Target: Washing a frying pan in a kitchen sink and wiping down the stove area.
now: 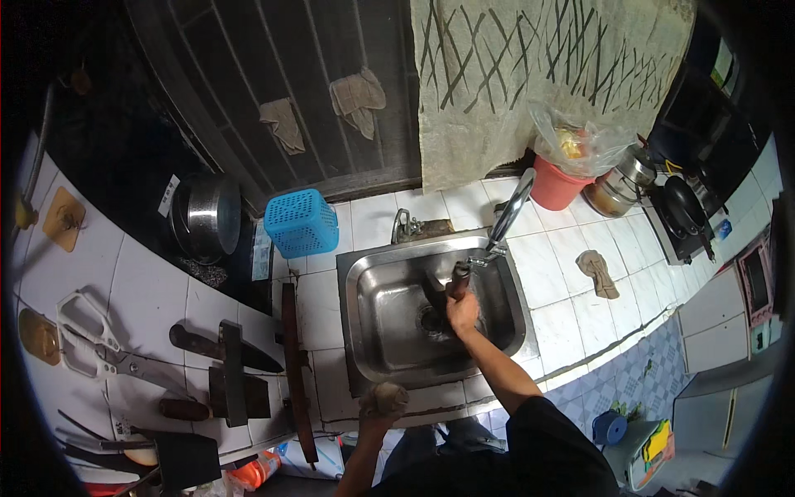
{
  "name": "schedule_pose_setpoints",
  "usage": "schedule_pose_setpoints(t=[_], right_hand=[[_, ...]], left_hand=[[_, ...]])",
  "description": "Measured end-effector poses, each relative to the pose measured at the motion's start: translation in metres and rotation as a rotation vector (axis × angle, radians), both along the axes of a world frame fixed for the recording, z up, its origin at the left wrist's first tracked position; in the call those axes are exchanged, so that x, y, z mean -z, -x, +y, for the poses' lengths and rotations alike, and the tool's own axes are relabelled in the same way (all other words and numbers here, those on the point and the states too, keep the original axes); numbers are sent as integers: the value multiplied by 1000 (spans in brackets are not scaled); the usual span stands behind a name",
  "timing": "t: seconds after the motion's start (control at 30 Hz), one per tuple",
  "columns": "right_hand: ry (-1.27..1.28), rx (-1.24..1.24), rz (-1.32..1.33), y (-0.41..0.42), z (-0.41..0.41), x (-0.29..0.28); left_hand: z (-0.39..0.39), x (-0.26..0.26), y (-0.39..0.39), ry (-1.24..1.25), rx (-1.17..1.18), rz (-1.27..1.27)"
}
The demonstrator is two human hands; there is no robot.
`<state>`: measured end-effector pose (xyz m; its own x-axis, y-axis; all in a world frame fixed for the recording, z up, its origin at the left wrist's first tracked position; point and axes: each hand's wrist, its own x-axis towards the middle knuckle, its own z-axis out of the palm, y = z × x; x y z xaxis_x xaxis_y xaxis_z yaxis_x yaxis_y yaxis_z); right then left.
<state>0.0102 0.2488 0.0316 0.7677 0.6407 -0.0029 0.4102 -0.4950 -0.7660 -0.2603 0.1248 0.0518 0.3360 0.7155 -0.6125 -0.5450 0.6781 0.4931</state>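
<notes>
My right hand [463,310] is closed around a dark brown bottle [459,279] over the stainless steel sink [382,363], just below the outlet of the chrome faucet [514,208]. The bottle's neck end points towards the faucet; whether water is running onto it I cannot tell. At the sink's near edge, my left hand [376,422] grips a bunched grey-brown cloth [385,401]. The drain lies under the right hand and is partly hidden by it.
A blue plastic basket [301,223] stands behind the sink's left corner. Knives [261,357] and scissors [133,366] hang at the left wall. Right of the sink lies a folded cloth [597,273]; behind it are a red bucket [556,183], pots [612,189] and a black pan [683,205].
</notes>
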Motion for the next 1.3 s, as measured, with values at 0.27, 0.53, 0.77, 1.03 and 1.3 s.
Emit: schedule_pose_setpoints(t=[0.27,0.53,0.77,1.03,1.3], right_hand=[[-392,245,335,-17,-19,-12],[-714,421,1163,-29,-63,-40],[-768,437,1629,-10,-93,-77],[-938,180,1830,3,-110,-90],[-1039,230,1821,0,-130,-93]], left_hand=[[6,-7,7,-659,361,753],[14,-35,13,-275,497,866],[16,-15,21,-540,13,482],[58,-58,2,-339,-190,-41],[64,-74,1,-408,-153,-38]])
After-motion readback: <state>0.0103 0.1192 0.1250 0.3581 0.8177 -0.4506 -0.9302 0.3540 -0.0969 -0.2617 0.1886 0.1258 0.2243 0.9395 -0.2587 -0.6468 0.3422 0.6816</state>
